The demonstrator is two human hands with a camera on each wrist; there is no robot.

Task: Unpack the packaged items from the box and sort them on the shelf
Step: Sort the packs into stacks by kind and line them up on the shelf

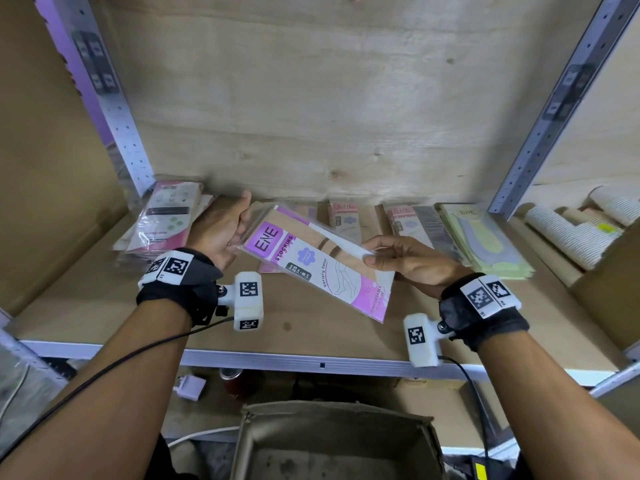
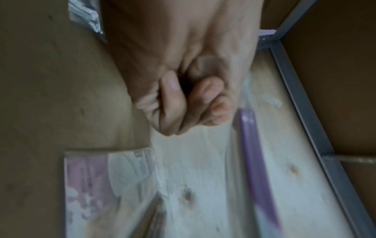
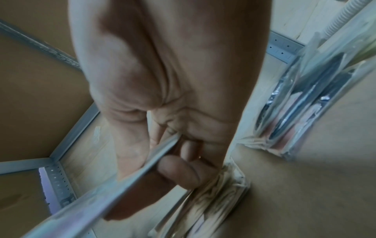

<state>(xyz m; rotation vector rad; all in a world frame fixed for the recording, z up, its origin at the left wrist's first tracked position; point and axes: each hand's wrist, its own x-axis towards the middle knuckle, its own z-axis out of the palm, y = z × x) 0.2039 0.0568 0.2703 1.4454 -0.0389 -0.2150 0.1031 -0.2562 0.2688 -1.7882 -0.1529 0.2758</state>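
Stockings in a flat clear plastic packet with a pink and white printed card [image 1: 317,263] are held tilted above the plywood shelf board [image 1: 301,327], between both hands. The packet's right edge is pinched by the right hand [image 1: 408,259], thumb on top and fingers [image 3: 179,170] curled beneath. Its upper left corner is touched by the left hand [image 1: 221,230], whose fingers look loosely bent; a firm grasp cannot be confirmed, the left wrist view being blurred. Similar packets [image 1: 346,216] are laid in a row along the shelf's back, with a pale green stack [image 1: 485,240] at the right. An open brown cardboard box [image 1: 332,441] is seen below.
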